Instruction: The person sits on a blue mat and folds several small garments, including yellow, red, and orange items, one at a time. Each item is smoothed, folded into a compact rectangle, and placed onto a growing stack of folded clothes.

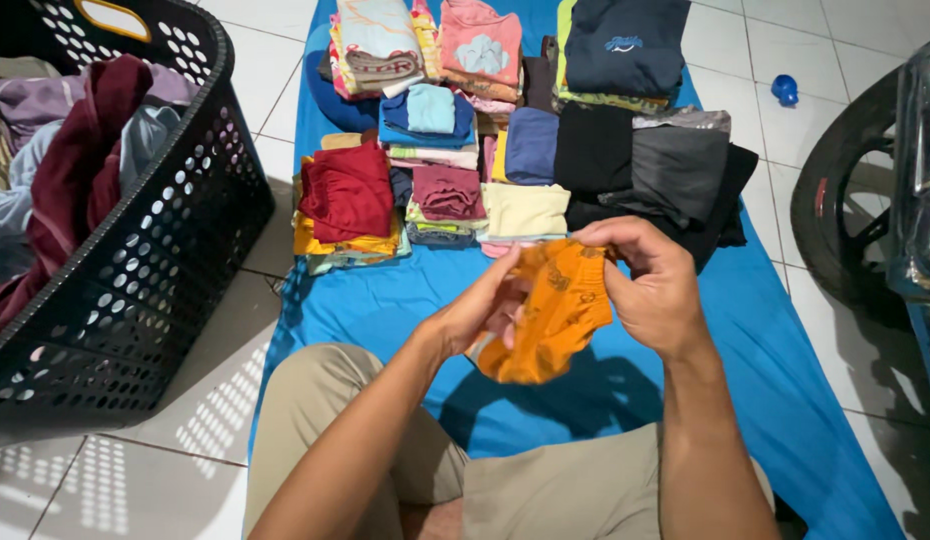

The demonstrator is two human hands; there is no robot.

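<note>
Bare blue mat (pixel 385 300) lies open between the knees and the stacks of folded clothes (pixel 505 130), which fill its far half edge to edge. The black laundry basket (pixel 155 250) walls off the left, and a motorbike wheel (pixel 845 200) crowds the right, leaving 1 tiled strip (pixel 775 180).

Folded clothes (pixel 505 150) lie on the mat (pixel 745 340), the basket (pixel 155 230) to its left.

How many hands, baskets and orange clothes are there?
Hands: 2, left hand and right hand
Orange garment, held in both hands: 1
Black laundry basket: 1
Total: 4
</note>
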